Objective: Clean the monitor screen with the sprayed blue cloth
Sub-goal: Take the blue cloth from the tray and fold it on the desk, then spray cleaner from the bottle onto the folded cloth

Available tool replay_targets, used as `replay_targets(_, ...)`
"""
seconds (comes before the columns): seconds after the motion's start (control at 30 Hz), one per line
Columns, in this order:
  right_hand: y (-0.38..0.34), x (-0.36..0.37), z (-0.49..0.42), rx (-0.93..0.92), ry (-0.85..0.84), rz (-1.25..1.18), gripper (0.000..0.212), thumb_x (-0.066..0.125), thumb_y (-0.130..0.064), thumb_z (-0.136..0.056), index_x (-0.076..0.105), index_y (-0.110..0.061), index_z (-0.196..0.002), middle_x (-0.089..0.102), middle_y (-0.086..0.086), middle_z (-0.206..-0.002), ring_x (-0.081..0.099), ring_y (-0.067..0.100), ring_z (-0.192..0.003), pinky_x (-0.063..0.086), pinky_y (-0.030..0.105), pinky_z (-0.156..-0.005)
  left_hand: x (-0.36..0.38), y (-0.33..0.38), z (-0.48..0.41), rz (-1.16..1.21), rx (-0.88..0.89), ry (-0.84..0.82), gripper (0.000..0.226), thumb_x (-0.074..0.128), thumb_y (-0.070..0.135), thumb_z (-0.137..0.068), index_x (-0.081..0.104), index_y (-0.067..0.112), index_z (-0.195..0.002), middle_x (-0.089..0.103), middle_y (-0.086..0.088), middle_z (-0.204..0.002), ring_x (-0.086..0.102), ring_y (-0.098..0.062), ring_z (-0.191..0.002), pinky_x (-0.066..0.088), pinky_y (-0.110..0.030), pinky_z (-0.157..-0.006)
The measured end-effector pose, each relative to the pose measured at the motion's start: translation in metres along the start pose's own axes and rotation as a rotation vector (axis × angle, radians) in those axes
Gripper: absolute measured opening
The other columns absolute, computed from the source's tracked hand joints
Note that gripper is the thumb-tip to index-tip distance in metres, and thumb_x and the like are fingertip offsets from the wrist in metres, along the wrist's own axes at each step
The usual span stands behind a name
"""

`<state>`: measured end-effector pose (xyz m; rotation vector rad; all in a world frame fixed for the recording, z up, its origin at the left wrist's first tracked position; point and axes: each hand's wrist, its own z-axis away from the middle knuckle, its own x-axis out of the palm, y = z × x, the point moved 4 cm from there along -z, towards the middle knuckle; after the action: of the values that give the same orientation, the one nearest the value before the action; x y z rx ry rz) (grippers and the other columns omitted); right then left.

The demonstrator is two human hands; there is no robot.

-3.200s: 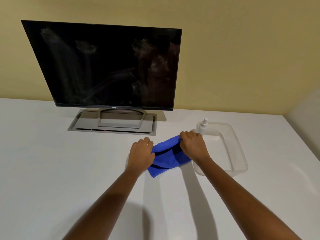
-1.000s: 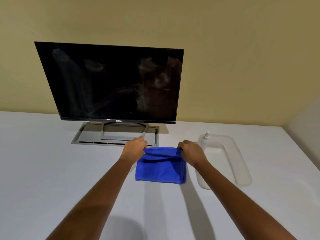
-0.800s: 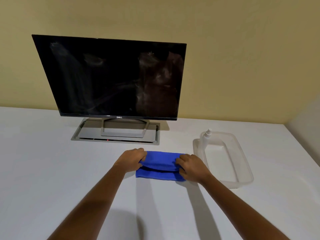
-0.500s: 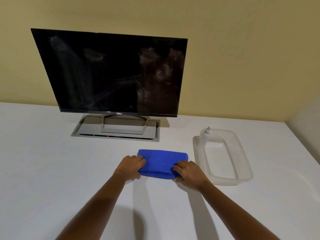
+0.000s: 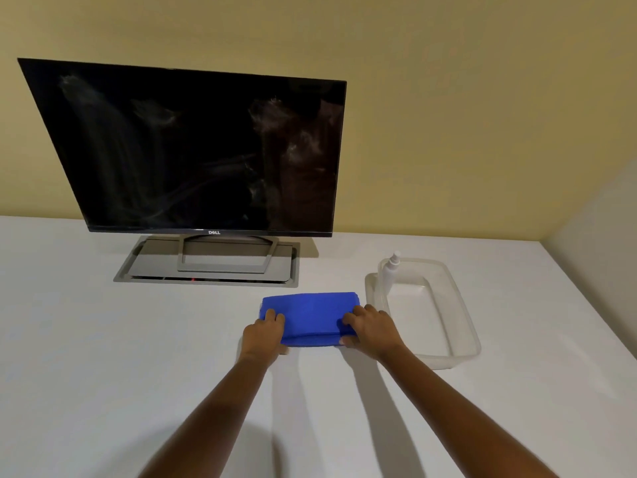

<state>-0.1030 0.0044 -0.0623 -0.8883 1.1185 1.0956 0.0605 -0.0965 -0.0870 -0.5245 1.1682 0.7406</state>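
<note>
The folded blue cloth point(image 5: 310, 315) lies flat on the white table, in front of the monitor's right half. My left hand point(image 5: 263, 338) holds its near left corner, fingers on top and thumb at the near edge. My right hand point(image 5: 374, 331) holds the near right corner the same way. The black monitor point(image 5: 193, 150) stands behind on its grey stand, its dark screen showing pale smears and streaks.
A clear plastic tub point(image 5: 463, 326) sits just right of the cloth, with a small white spray bottle point(image 5: 391, 274) standing in its far left corner. The monitor's stand rests on a grey recessed panel point(image 5: 144, 267). A yellow wall runs behind the white table point(image 5: 103, 357).
Both hands folded the cloth toward me into a narrower rectangle and laid it flat. They have slid to its near corners.
</note>
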Motion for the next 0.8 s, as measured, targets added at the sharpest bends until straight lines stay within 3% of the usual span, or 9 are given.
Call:
replay_targets(0.1, 0.022, -0.035, 0.001, 0.098, 0.305, -0.251, 0.038, 0.049, -0.046, -0.091, 0.06, -0.015, -0.11, 0.06, 0.006, -0.11, 0.055, 0.024, -0.103, 0.045, 0.034, -0.074, -0.008, -0.004, -0.005, -0.041, 0.009, 0.085, 0.067, 0.03, 0.065, -0.087, 0.039, 0.014, -0.13, 0.039, -0.008, -0.141, 0.054, -0.023, -0.111, 0.046, -0.031, -0.083)
replay_targets(0.2, 0.055, -0.071, -0.004, 0.232, 0.553, -0.321, 0.032, 0.049, -0.03, -0.094, 0.056, -0.011, -0.119, 0.053, 0.013, -0.12, 0.053, 0.029, -0.108, 0.049, 0.037, -0.072, -0.016, -0.004, -0.008, -0.095, 0.035, 0.201, 0.06, 0.023, 0.06, -0.091, 0.044, 0.014, -0.125, 0.045, -0.007, -0.136, 0.056, -0.022, -0.106, 0.045, -0.029, -0.077)
replay_targets(0.33, 0.089, -0.086, -0.024, 0.436, 0.435, -0.341, 0.038, 0.044, -0.03, -0.097, 0.048, -0.01, -0.129, 0.047, 0.019, -0.128, 0.05, 0.035, -0.112, 0.048, 0.041, -0.079, -0.021, 0.003, -0.01, -0.085, 0.045, 0.228, 0.049, 0.021, 0.048, -0.097, 0.046, 0.014, -0.123, 0.049, -0.005, -0.131, 0.058, -0.021, -0.105, 0.046, -0.028, -0.077)
replay_targets(0.43, 0.095, -0.081, -0.032, 0.423, 0.315, -0.338, 0.03, 0.044, -0.027, -0.097, 0.054, -0.007, -0.117, 0.057, 0.021, -0.115, 0.055, 0.036, -0.102, 0.047, 0.037, -0.078, -0.023, 0.008, -0.012, -0.075, 0.052, 0.226, 0.045, 0.022, 0.042, -0.098, 0.048, 0.014, -0.123, 0.051, -0.005, -0.129, 0.059, -0.021, -0.104, 0.047, -0.028, -0.078)
replay_targets(0.6, 0.099, -0.07, -0.026, 0.398, 0.392, -0.407, 0.015, 0.051, -0.012, -0.092, 0.054, -0.002, -0.103, 0.064, 0.02, -0.102, 0.053, 0.03, -0.08, 0.037, 0.029, -0.063, -0.035, 0.007, -0.017, 0.044, -0.001, 0.262, 0.039, 0.025, 0.033, -0.099, 0.052, 0.014, -0.119, 0.055, -0.005, -0.123, 0.059, -0.02, -0.104, 0.047, -0.028, -0.081)
replay_targets(0.8, 0.114, -0.083, -0.004, 0.425, 0.497, -0.573, 0.015, 0.053, -0.009, -0.09, 0.058, -0.001, -0.102, 0.066, 0.019, -0.102, 0.052, 0.028, -0.082, 0.032, 0.028, -0.06, -0.058, 0.023, -0.017, 0.304, -0.004, 0.36, 0.035, 0.029, 0.028, -0.099, 0.058, 0.01, -0.107, 0.059, -0.006, -0.116, 0.06, -0.02, -0.094, 0.046, -0.027, -0.076)
